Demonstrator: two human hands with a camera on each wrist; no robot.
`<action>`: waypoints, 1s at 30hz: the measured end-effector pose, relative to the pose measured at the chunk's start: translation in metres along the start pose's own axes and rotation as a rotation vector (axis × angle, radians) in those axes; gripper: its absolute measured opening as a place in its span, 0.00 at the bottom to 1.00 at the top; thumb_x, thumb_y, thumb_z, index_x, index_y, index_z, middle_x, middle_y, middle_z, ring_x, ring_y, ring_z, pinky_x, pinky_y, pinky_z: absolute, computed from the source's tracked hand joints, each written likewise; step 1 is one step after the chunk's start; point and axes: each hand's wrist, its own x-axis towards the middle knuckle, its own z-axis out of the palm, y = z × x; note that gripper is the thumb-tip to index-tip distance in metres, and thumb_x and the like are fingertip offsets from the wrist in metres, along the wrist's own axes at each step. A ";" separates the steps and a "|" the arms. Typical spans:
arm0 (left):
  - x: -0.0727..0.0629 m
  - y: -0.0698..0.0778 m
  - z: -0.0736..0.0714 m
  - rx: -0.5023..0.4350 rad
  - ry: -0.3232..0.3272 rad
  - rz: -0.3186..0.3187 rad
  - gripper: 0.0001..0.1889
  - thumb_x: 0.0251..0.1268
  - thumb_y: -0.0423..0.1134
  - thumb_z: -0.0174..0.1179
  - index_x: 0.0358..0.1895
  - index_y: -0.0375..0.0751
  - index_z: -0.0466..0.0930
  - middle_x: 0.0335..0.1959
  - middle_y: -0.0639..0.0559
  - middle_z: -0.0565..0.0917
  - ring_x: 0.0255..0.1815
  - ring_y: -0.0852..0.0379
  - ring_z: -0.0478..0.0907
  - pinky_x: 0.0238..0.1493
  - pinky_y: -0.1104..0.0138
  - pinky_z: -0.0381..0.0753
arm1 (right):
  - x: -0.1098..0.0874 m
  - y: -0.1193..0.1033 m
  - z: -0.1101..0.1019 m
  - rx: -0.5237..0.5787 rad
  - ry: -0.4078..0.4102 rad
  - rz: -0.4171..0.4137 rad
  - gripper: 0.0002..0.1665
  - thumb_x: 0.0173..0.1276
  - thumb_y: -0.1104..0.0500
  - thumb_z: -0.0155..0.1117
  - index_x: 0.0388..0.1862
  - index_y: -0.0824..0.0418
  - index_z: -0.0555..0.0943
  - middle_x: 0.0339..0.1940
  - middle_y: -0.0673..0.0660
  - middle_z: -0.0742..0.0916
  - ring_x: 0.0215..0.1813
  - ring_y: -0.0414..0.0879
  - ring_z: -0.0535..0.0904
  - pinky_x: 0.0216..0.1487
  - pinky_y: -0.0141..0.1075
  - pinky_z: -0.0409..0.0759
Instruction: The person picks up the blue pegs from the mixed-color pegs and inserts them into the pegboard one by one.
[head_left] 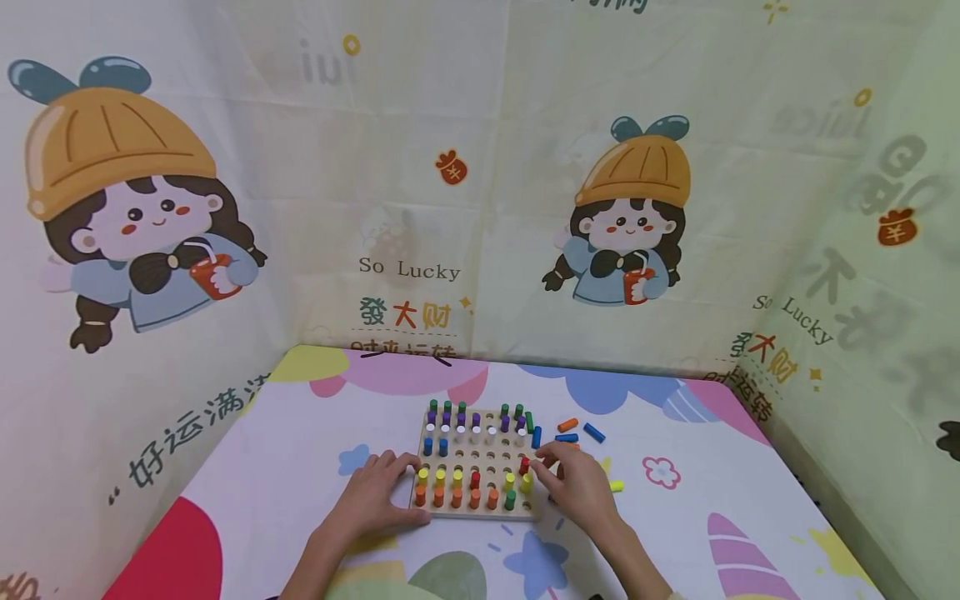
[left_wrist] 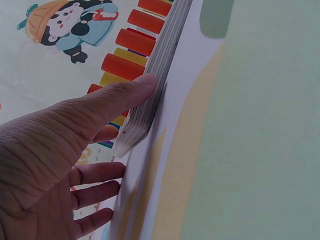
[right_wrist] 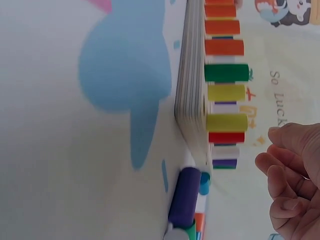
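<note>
A wooden pegboard (head_left: 474, 514) lies on the table, with rows of coloured pegs standing in it and some bare holes. My left hand (head_left: 371, 496) holds its near left corner; in the left wrist view the thumb presses the front edge, while three lower fingers stay apart from it. At the board's right side, my right hand (head_left: 581, 483) hovers by a standing red peg (head_left: 524, 467). In the right wrist view its fingers are loosely bent, hold nothing and stand apart from the pegs. Yellow pegs (right_wrist: 226, 122) and a green peg (right_wrist: 226, 73) stand nearby.
Loose pegs lie right of the board, among them a blue peg (head_left: 594, 432), an orange peg (head_left: 567, 424), a yellow peg (head_left: 617, 487) and a purple peg (right_wrist: 185, 197). A patterned cloth (head_left: 300, 517) covers the table. Printed curtains (head_left: 495, 167) hang behind and beside it.
</note>
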 end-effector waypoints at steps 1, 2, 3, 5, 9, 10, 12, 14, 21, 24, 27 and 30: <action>0.000 0.000 0.000 0.000 0.000 0.001 0.37 0.41 0.66 0.79 0.55 0.57 0.78 0.48 0.54 0.77 0.50 0.50 0.70 0.55 0.45 0.72 | 0.000 0.002 0.000 -0.004 0.006 0.000 0.09 0.66 0.56 0.74 0.43 0.58 0.87 0.30 0.46 0.85 0.25 0.37 0.69 0.25 0.30 0.69; 0.000 -0.001 0.001 0.000 0.000 0.001 0.37 0.41 0.66 0.79 0.55 0.57 0.78 0.48 0.54 0.77 0.50 0.50 0.70 0.55 0.45 0.72 | 0.000 0.004 -0.001 -0.007 0.012 0.001 0.09 0.66 0.56 0.74 0.43 0.58 0.87 0.30 0.47 0.85 0.25 0.37 0.69 0.25 0.30 0.69; 0.001 -0.002 0.001 -0.002 0.000 0.001 0.37 0.41 0.66 0.79 0.55 0.57 0.78 0.48 0.54 0.77 0.50 0.50 0.70 0.55 0.45 0.72 | 0.001 0.006 -0.001 -0.006 0.015 0.008 0.09 0.66 0.56 0.74 0.43 0.58 0.87 0.30 0.47 0.85 0.26 0.38 0.69 0.26 0.30 0.70; 0.002 -0.003 0.003 -0.004 -0.003 0.001 0.37 0.41 0.66 0.79 0.56 0.57 0.78 0.48 0.54 0.77 0.50 0.50 0.70 0.55 0.44 0.72 | 0.001 0.010 -0.002 -0.013 0.019 0.016 0.09 0.66 0.57 0.74 0.42 0.58 0.86 0.30 0.47 0.85 0.26 0.38 0.70 0.26 0.30 0.70; 0.003 -0.006 0.006 -0.007 -0.004 0.000 0.37 0.40 0.67 0.78 0.55 0.58 0.78 0.48 0.54 0.77 0.50 0.51 0.70 0.55 0.44 0.72 | 0.002 0.019 -0.002 -0.019 0.025 0.036 0.08 0.66 0.58 0.75 0.42 0.58 0.86 0.31 0.47 0.86 0.26 0.38 0.70 0.26 0.30 0.70; 0.004 -0.006 0.006 -0.005 -0.003 0.001 0.37 0.40 0.67 0.78 0.56 0.58 0.78 0.48 0.54 0.76 0.50 0.51 0.70 0.56 0.45 0.72 | 0.002 0.021 -0.002 -0.022 0.029 0.035 0.09 0.65 0.58 0.75 0.42 0.58 0.86 0.31 0.48 0.86 0.26 0.38 0.70 0.26 0.31 0.70; 0.004 -0.006 0.007 -0.002 -0.001 0.002 0.37 0.40 0.67 0.78 0.56 0.59 0.78 0.48 0.55 0.76 0.50 0.51 0.70 0.55 0.45 0.72 | 0.002 0.025 -0.003 -0.026 0.035 0.040 0.09 0.65 0.58 0.75 0.43 0.58 0.87 0.32 0.48 0.87 0.27 0.38 0.71 0.26 0.31 0.70; 0.005 -0.006 0.007 -0.001 0.002 0.001 0.37 0.40 0.67 0.78 0.55 0.58 0.78 0.47 0.55 0.76 0.49 0.52 0.70 0.55 0.45 0.72 | 0.003 0.028 -0.004 -0.025 0.037 0.049 0.10 0.65 0.58 0.75 0.44 0.59 0.87 0.34 0.49 0.88 0.27 0.38 0.72 0.27 0.31 0.71; 0.003 -0.004 0.005 0.001 0.004 -0.007 0.37 0.40 0.67 0.78 0.55 0.58 0.78 0.47 0.55 0.76 0.49 0.52 0.70 0.55 0.45 0.72 | 0.004 0.041 -0.008 -0.031 0.019 0.112 0.11 0.64 0.60 0.75 0.45 0.59 0.87 0.36 0.51 0.88 0.29 0.40 0.74 0.30 0.32 0.74; 0.003 -0.004 0.004 0.003 0.008 -0.005 0.37 0.40 0.67 0.79 0.55 0.58 0.78 0.47 0.55 0.76 0.49 0.52 0.70 0.55 0.46 0.72 | 0.004 0.046 -0.011 -0.033 0.013 0.127 0.11 0.64 0.62 0.74 0.45 0.60 0.86 0.35 0.52 0.87 0.29 0.40 0.74 0.29 0.33 0.74; 0.002 -0.004 0.005 0.002 0.008 -0.005 0.37 0.39 0.67 0.79 0.55 0.58 0.78 0.47 0.55 0.76 0.49 0.52 0.70 0.55 0.46 0.72 | 0.004 0.051 -0.013 -0.030 0.000 0.146 0.11 0.64 0.62 0.73 0.45 0.61 0.86 0.35 0.52 0.87 0.28 0.41 0.73 0.27 0.33 0.73; 0.002 -0.004 0.005 -0.001 0.005 -0.006 0.37 0.39 0.67 0.79 0.55 0.58 0.78 0.47 0.55 0.76 0.49 0.52 0.70 0.55 0.45 0.72 | 0.005 0.057 -0.013 -0.030 -0.012 0.163 0.10 0.64 0.62 0.73 0.43 0.63 0.85 0.35 0.53 0.87 0.28 0.43 0.72 0.28 0.35 0.72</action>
